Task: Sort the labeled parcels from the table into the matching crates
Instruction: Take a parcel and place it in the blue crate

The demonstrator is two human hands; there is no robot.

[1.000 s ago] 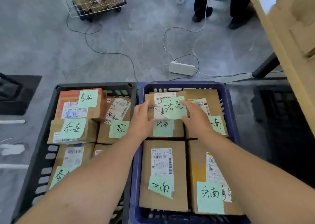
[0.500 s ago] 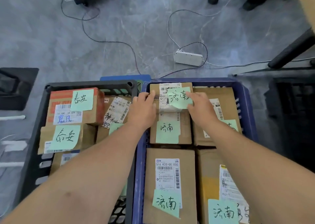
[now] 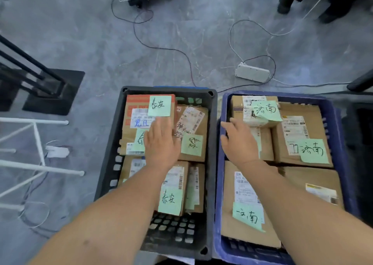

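in the head view, the small parcel (image 3: 248, 113) is seen stacked on another box at the far left corner of the blue crate (image 3: 341, 143). its long axis is laid across the crate and its green note is turned up, probably for reading. the right hand (image 3: 240, 143) is held just beside it, fingers loose, gripping nothing. the left hand (image 3: 161, 143) is spread flat and empty over parcels in the black crate (image 3: 110, 153).

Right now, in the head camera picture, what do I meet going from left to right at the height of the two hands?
White metal tube frame → left wall of the black plastic crate → left hand → right hand → right wall of the blue plastic crate.
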